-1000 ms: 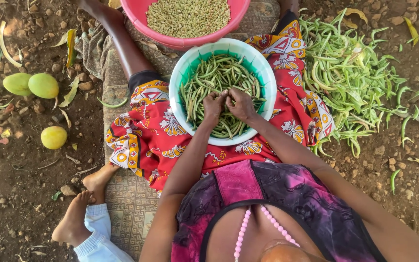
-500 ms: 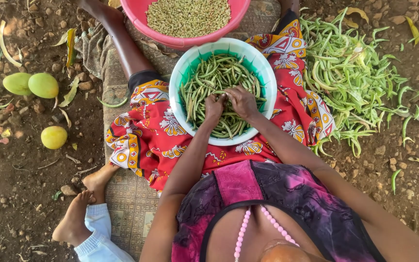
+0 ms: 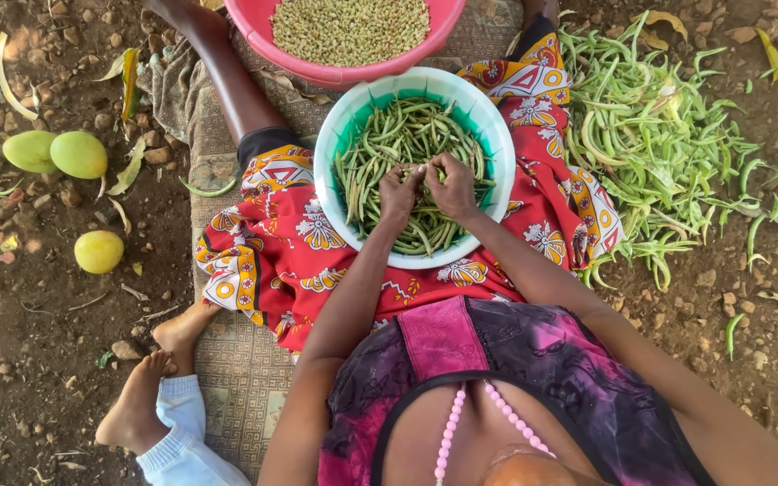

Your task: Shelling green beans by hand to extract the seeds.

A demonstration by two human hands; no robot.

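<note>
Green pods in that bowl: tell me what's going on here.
A person sits on a mat on the ground with a white and teal bowl of green pods on the lap. The left hand and right hand meet over the bowl, both pinching one pod between them. A pink basin of small pale beans sits just beyond it. A heap of limp green pods lies on the dirt to the person's right, and three mangoes to the left. A small child's bare feet rest at the mat's edge.
</note>
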